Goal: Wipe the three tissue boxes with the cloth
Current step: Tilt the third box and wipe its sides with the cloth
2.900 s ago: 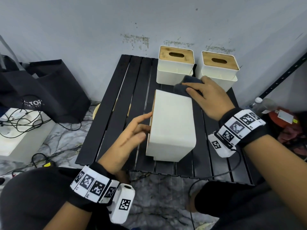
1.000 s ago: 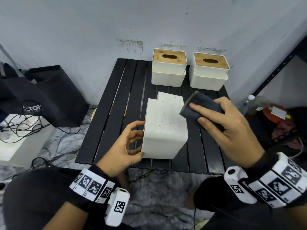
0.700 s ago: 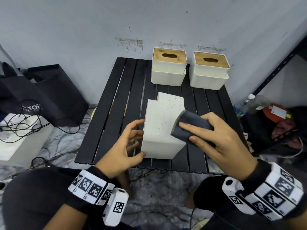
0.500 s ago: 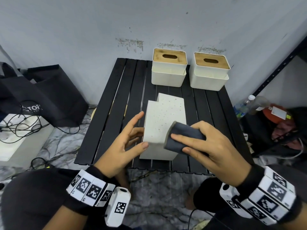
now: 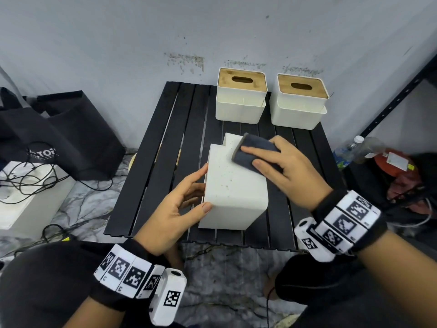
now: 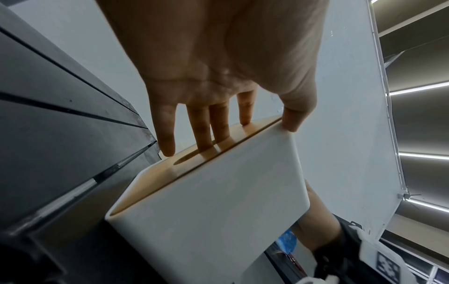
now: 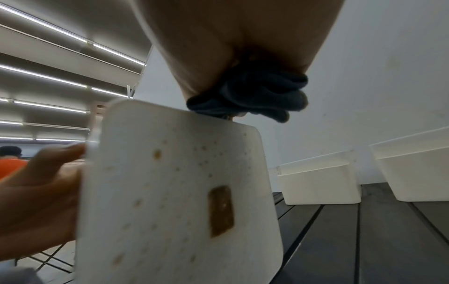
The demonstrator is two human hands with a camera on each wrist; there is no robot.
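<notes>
Hiding its own palm, the right hand grips the cloth on the tipped tissue box, left hand spread.

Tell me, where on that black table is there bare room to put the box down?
The left slats of the black slatted table lie bare, beside the left hand. The back right is crowded by two upright white tissue boxes; the middle holds the tipped white box, the right hand and the dark cloth.

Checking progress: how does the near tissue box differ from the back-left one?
The near box lies on its side, wooden lid facing left; the back-left box stands upright, lid up. The near box shows a speckled face and is held by the left hand; the back-left is untouched. Both are white.
</notes>
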